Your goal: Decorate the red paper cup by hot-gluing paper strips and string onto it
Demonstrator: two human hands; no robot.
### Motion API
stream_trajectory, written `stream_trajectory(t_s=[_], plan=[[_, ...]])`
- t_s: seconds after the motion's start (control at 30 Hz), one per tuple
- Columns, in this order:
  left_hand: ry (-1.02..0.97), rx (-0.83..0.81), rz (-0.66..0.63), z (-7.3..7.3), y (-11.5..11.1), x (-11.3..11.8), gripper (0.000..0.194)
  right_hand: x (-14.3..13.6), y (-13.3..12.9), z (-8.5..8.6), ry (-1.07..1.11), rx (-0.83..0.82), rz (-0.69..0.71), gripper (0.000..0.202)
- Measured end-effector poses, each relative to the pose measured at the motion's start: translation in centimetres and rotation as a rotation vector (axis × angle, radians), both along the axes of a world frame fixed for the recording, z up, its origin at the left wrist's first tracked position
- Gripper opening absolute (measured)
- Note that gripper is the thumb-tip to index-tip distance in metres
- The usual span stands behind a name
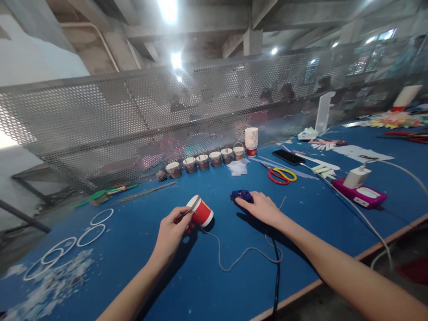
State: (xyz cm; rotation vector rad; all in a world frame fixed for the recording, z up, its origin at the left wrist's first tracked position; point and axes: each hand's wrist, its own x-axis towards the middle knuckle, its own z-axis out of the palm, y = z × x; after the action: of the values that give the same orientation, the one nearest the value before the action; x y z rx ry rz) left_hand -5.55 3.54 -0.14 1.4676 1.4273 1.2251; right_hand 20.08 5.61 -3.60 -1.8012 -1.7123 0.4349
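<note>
A red and white paper cup lies tilted in my left hand, its mouth toward the lower right. My left fingers are closed around its upper left end, where a grey cord also runs. From the cup the cord trails loosely across the table to the right. My right hand is wrapped around a dark blue glue gun, held low over the table a little to the right of the cup. A black cable runs down toward the table's front edge below my right forearm.
Several grey-wrapped cups line the back beside a stack of paper cups. Scissors, a phone and a purple power strip lie right. White rings and scraps lie left. A perforated metal screen stands behind.
</note>
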Motion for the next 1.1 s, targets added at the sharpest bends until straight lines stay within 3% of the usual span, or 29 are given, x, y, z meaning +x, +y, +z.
stream_trajectory(t_s=[0.07, 0.13, 0.23, 0.33, 0.4, 0.57, 1.1], plan=[[0.006, 0.014, -0.003, 0.1, -0.1, 0.0, 0.024, 0.6, -0.7, 0.5, 0.101, 0.162, -0.054, 0.04], [0.023, 0.035, -0.004, 0.1, -0.2, 0.0, 0.022, 0.7, -1.6, 1.4, 0.21, 0.435, -0.1, 0.032], [0.051, 0.063, -0.01, 0.0, -0.4, 0.2, 0.022, -0.9, -2.9, 2.5, 0.257, 0.664, 0.07, 0.015], [0.072, 0.087, -0.022, -0.1, -0.6, 0.3, 0.022, -4.3, -3.5, 2.9, 0.105, 0.598, 0.389, 0.009], [0.085, 0.108, -0.035, -0.1, -0.6, 0.4, 0.021, -6.5, -3.3, 2.8, -0.044, 0.556, 0.472, 0.007], [0.14, 0.179, -0.043, -0.3, -0.7, 0.3, 0.021, -9.3, -2.4, 2.1, -0.206, 0.534, 0.394, 0.016], [0.254, 0.237, -0.131, -0.9, -1.1, 0.3, 0.019, -9.1, -1.7, 0.7, -0.015, 0.669, 0.33, 0.017]])
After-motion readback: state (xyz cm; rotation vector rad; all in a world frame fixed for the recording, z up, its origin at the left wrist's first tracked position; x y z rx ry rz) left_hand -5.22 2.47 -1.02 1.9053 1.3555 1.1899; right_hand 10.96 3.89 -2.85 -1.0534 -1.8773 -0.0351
